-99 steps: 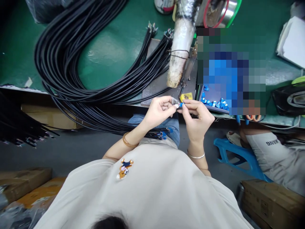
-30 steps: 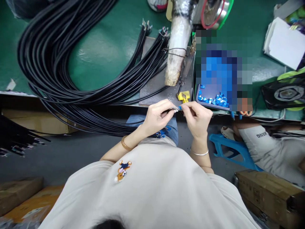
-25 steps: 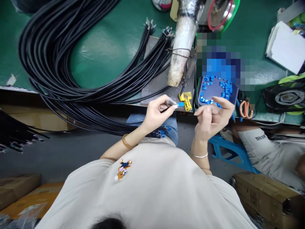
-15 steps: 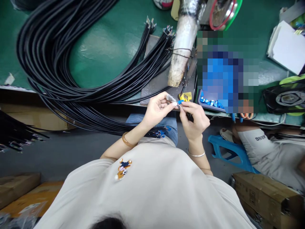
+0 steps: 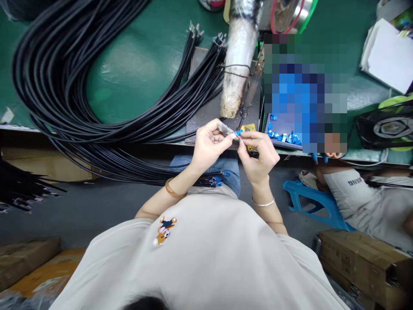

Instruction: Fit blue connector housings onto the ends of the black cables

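My left hand [image 5: 209, 144] is closed in a pinch at the bench edge, a greyish wrap on its index finger. It appears to grip the end of a black cable [image 5: 182, 138], mostly hidden behind the hand. Thin wire shows faintly between the fingertips. Against them, my right hand [image 5: 260, 154] pinches a small blue connector [image 5: 238, 133]. Just behind the fingers lies a yellow piece [image 5: 248, 128]. Several more cables cross my lap, with blue connectors [image 5: 218, 181] on their ends.
A thick bundle of black cables [image 5: 74, 99] curves over the green bench [image 5: 129, 69]. A plastic-wrapped post [image 5: 237, 64] points toward my hands. Right of it stands a tray of blue connectors [image 5: 284, 144], partly pixelated. A seated person's leg [image 5: 348, 189] and a blue stool [image 5: 309, 200] are at right.
The view has shifted slightly, moving the bench items a little left. Both hands keep their pinch, with the blue connector still at the left fingertips.
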The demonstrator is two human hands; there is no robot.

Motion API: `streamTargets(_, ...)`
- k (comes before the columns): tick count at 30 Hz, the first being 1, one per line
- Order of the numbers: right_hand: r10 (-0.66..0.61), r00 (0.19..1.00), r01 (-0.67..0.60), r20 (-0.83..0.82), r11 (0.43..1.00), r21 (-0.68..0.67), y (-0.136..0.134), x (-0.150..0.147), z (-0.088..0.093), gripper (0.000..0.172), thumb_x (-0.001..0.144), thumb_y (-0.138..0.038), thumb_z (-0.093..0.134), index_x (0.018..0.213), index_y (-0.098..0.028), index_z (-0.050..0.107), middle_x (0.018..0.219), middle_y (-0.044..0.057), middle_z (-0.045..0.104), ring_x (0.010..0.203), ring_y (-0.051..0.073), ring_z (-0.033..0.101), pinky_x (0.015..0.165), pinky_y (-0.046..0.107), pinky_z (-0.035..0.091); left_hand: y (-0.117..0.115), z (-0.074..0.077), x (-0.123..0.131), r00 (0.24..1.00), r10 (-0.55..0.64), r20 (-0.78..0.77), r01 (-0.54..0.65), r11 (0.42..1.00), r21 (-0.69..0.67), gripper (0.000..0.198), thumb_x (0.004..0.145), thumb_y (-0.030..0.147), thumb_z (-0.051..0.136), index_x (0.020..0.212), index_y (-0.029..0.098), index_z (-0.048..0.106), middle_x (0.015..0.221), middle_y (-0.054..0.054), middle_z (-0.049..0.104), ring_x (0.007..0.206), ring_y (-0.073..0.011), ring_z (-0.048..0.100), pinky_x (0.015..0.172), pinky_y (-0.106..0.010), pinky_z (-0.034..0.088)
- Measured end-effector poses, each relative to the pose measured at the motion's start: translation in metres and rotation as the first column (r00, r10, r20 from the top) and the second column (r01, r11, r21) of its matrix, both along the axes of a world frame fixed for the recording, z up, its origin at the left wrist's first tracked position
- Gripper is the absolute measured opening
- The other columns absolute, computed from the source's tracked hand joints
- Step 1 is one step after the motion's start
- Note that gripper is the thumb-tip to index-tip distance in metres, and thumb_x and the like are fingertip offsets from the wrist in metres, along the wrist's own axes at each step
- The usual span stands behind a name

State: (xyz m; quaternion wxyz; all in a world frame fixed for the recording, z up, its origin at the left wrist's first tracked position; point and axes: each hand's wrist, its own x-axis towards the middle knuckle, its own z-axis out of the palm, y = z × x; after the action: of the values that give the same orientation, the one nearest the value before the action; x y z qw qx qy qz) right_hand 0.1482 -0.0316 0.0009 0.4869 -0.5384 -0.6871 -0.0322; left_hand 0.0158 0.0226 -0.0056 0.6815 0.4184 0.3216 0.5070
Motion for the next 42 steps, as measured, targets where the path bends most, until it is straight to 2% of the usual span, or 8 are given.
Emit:
streamTargets(5,0.002,1.0,-0.003,0.022,1.0,0.019,0.0017,0.0004,-0.0011,0.017,0.082,-0.006,0.067,0.088,-0.021,0.062,0.092,0.003,0.074,0.086,0.013,0.071,0.076,0.026,0.059,0.0004,-0.0005,0.0026,0.998,0.032,-0.05,-0.03,0.999,0.039,0.018,0.067,0.01,0.073,0.069,0.014,0.055,0.065,0.004,0.064,0.046,0.0002,0.047,0.045,-0.011,0.041)
streamTargets(8,0.001,0.999,-0.002,0.037,0.999,0.033,0.0027,0.0009,-0.0007,0.016,0.083,-0.007,0.066,0.088,-0.021,0.061,0.091,0.003,0.074,0.084,0.013,0.071,0.074,0.025,0.058,-0.0002,-0.0007,0.0048,0.994,0.074,-0.082,-0.067,0.994,0.09,0.015,0.066,0.006,0.07,0.069,0.013,0.057,0.065,0.004,0.063,0.051,-0.001,0.054,0.049,-0.01,0.045)
streamTargets(12,-0.006,1.0,0.006,0.022,0.999,0.034,0.0039,0.0018,0.0006,0.015,0.083,-0.008,0.066,0.087,-0.021,0.062,0.091,0.002,0.074,0.085,0.013,0.071,0.075,0.026,0.059,-0.0006,-0.0021,0.007,0.989,0.109,-0.096,-0.094,0.985,0.142,0.014,0.068,0.007,0.07,0.07,0.014,0.057,0.067,0.003,0.064,0.058,-0.003,0.06,0.055,-0.01,0.049)
streamTargets(26,-0.012,1.0,0.012,0.0,0.999,0.037,0.0083,0.0018,0.0046,0.016,0.081,-0.008,0.069,0.086,-0.022,0.063,0.093,0.002,0.074,0.085,0.014,0.072,0.077,0.029,0.06,-0.0004,-0.0018,0.0084,0.979,0.176,-0.103,-0.142,0.951,0.274,0.011,0.074,0.01,0.069,0.075,0.015,0.06,0.07,0.003,0.063,0.061,-0.0035,0.061,0.058,-0.011,0.052)
streamTargets(34,0.01,0.998,-0.013,0.065,0.999,0.05,0.0049,0.0025,-0.0001,0.018,0.08,-0.006,0.067,0.086,-0.021,0.059,0.092,0.003,0.075,0.085,0.013,0.072,0.075,0.024,0.059,-0.0024,-0.0037,0.0058,0.984,0.125,-0.126,-0.097,0.973,0.209,0.011,0.07,0.006,0.068,0.073,0.013,0.059,0.069,0.003,0.063,0.058,-0.0024,0.059,0.056,-0.01,0.05)
streamTargets(42,0.015,1.0,-0.015,-0.02,1.0,0.009,0.0049,0.0029,0.001,0.015,0.081,-0.008,0.067,0.085,-0.021,0.061,0.091,0.002,0.074,0.086,0.014,0.071,0.078,0.027,0.058,-0.0026,-0.0007,0.0059,0.988,0.118,-0.102,-0.098,0.978,0.186,0.013,0.071,0.01,0.069,0.073,0.014,0.057,0.069,0.003,0.062,0.059,-0.003,0.059,0.057,-0.011,0.049)
